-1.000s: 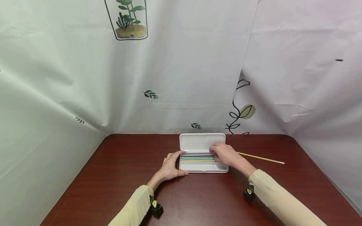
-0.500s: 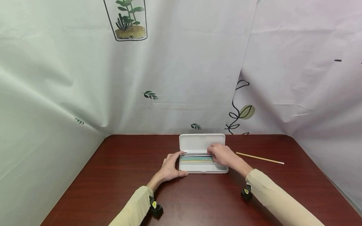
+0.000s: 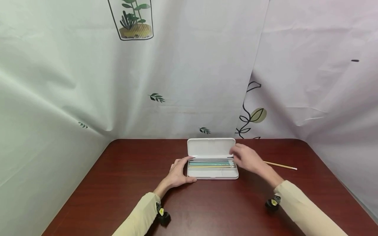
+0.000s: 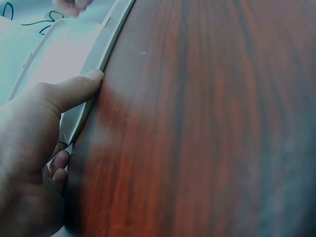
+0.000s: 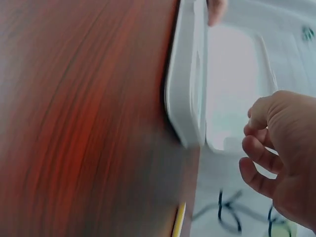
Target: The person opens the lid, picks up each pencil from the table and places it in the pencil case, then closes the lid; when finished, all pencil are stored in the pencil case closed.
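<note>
A white pencil case [image 3: 203, 173] lies on the table with its lid [image 3: 211, 147] raised at the back. Several pencils [image 3: 203, 163], grey, green and yellow, lie side by side along its rear compartment. My left hand [image 3: 176, 173] holds the case's left end, thumb on the front wall and index finger at the back. The left wrist view shows that thumb [image 4: 79, 90] against the case edge. My right hand [image 3: 249, 160] hovers at the case's right end, fingers loosely curled. In the right wrist view, the fingers [image 5: 260, 155] have nothing between them.
A yellow pencil [image 3: 280, 165] with a white end lies on the dark red table [image 3: 133, 196], right of the case and partly behind my right hand. A pale printed curtain [image 3: 192, 72] hangs along the table's back edge and sides.
My right hand has let go of the pencils in the case and moved right and up, uncovering their right ends. The left hand stays at the case's left end.
</note>
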The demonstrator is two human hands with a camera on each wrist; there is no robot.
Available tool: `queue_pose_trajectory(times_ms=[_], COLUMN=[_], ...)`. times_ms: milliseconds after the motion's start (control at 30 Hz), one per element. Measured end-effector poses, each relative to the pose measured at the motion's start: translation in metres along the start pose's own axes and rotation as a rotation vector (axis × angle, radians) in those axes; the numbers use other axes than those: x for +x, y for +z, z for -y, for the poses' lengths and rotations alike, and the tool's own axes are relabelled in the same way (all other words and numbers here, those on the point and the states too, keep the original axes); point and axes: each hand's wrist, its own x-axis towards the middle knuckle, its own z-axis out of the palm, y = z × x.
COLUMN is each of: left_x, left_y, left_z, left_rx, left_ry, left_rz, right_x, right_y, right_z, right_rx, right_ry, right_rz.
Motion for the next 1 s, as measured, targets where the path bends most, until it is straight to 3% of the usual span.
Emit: queue_pose_trajectory(times_ms=[233, 567, 767, 1000], left_x=[0.001, 0.002, 0.001, 0.001], left_y=[0.0, 0.0, 0.0, -0.001], left_z=[0.001, 0.001, 0.001, -0.001], left_rx=[0.008, 0.01, 0.016, 0.003], left_ry=[-0.001, -0.009, -0.003, -0.004], left_rz=[0.0, 0.001, -0.001, 0.008], right_x=[-0.048, -0.11, -0.128, -0.133], right_y=[-0.028, -0.058, -0.063, -0.065], right_z=[-0.045, -0.084, -0.097, -0.103], right_rx=[0.009, -0.085, -0.101, -0.09], right_ry=[0.075, 0.199, 0.221, 0.239], right_rz=[-0.105, -0.062, -0.037, 0.024])
